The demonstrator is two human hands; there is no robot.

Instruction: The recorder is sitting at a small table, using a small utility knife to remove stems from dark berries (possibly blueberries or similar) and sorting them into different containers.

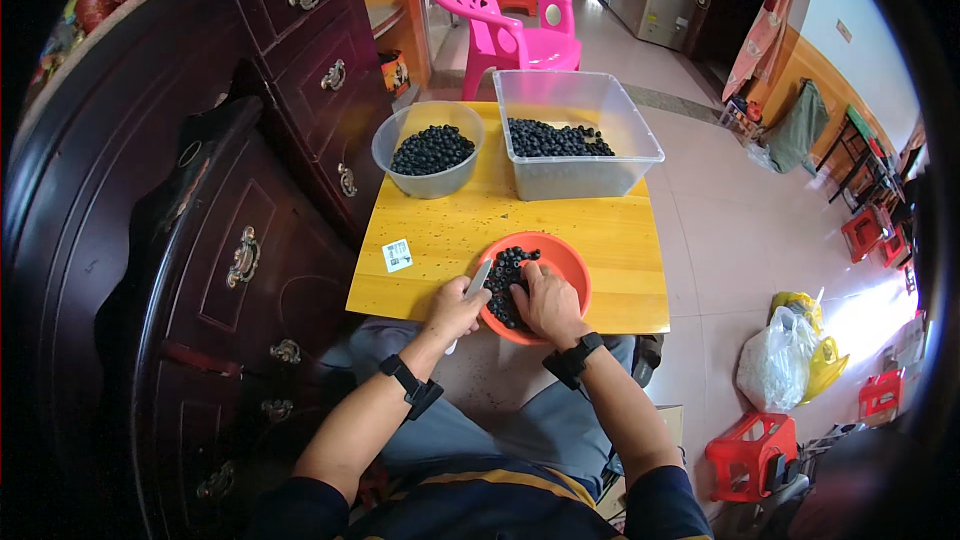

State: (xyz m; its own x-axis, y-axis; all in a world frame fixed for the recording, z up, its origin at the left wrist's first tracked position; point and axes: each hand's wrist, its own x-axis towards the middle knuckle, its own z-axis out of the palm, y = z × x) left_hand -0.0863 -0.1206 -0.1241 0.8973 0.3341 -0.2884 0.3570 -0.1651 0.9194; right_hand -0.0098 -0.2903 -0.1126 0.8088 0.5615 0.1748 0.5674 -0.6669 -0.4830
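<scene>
My left hand (pixel 455 312) is closed round a small knife (pixel 479 280), its blade slanting up over the left rim of an orange bowl (pixel 572 265). Small black round pieces (pixel 505 275), some with pale centres, lie inside this bowl; I cannot tell what they are. Over the bowl's right side, my right hand (pixel 550 302) reaches down to the pieces, thumb and forefinger apart. Its other fingers are partly hidden. A clear round tub (pixel 430 183) and a clear rectangular bin (pixel 585 178), both behind the bowl, hold more black pieces.
The yellow table (pixel 440 240) bears a white square label (pixel 397 255) and scattered dark crumbs. A dark wooden cabinet (pixel 230 340) stands close on the left. Beyond the table is a pink chair (pixel 545 45). Plastic bags (pixel 778 365) and a red stool (pixel 745 455) are on the right-hand floor.
</scene>
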